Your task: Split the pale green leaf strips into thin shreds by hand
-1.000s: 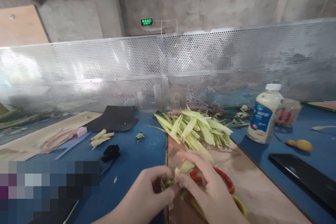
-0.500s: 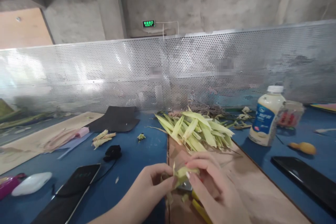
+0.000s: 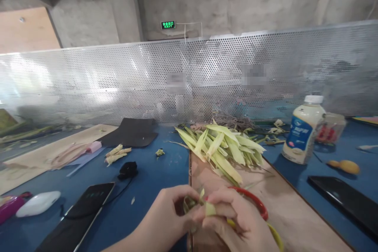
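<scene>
My left hand (image 3: 174,210) is closed, thumb and fingers pinching a folded strip of pale green corn husk (image 3: 210,209). My right hand (image 3: 233,216) meets it at the fingertips and pinches the same strip. A small loop of husk (image 3: 189,203) shows inside the curl of my left fingers. Around my right hand stick out a red handle (image 3: 256,201) and a yellow handle (image 3: 276,236) of a tool; its working end is hidden, and I cannot tell whether the palm holds it. Just beyond the hands lies a pile of corn husks (image 3: 221,143).
A brown board (image 3: 295,208) lies under the work. On the right are a bottle (image 3: 301,132), a yellow gourd-shaped thing (image 3: 344,166) and a black phone (image 3: 345,204). Another phone (image 3: 79,216), a white case (image 3: 38,204) and black sheet (image 3: 130,132) lie left. A perforated metal screen (image 3: 132,82) stands behind.
My fingertips have drawn together and the strip is now folded smaller between them. The red and yellow handles have swung out to the right of my right hand; the metal part is now covered.
</scene>
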Available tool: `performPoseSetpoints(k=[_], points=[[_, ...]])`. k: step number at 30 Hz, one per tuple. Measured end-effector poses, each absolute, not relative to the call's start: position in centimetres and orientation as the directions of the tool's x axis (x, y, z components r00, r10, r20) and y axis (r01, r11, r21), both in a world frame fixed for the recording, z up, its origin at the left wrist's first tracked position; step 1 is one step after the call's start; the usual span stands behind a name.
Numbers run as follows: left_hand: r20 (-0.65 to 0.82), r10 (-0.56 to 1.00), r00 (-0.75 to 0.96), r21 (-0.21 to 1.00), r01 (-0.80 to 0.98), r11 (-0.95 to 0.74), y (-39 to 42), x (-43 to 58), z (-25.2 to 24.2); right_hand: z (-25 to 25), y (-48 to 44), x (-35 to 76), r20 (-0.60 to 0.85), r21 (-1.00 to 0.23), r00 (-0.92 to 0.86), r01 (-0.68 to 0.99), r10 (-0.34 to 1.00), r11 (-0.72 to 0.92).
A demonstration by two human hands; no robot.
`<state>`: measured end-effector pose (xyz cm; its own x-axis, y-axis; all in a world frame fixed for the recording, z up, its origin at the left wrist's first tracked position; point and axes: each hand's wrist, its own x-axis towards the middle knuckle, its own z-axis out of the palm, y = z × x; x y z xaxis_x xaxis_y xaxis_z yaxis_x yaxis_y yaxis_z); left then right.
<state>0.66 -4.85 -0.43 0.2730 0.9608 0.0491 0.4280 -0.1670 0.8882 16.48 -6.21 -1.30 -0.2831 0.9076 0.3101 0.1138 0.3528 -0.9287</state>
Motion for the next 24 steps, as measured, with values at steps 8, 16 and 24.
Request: performPoseSetpoints(k=[8,16,24], points=[[0.217,0.924,0.315,0.725,0.582,-0.369,-5.0,0.3,-0.3,-0.6,-5.5,16.5,0.496,-0.764,-0.382,0.235,0.78,0.601],[0.33,0.883,0.333,0.589,0.659,-0.468,-5.2,0.0,-0.7,-2.1,-5.1,16.1,0.532,-0.695,-0.344,0.344,0.774,0.631],[0.322,0.906,0.276,0.594,0.686,-0.42,-5.2,-0.2,-0.9,-1.8,-5.3,16.1,0.573,-0.665,-0.289,0.383,0.767,0.641]])
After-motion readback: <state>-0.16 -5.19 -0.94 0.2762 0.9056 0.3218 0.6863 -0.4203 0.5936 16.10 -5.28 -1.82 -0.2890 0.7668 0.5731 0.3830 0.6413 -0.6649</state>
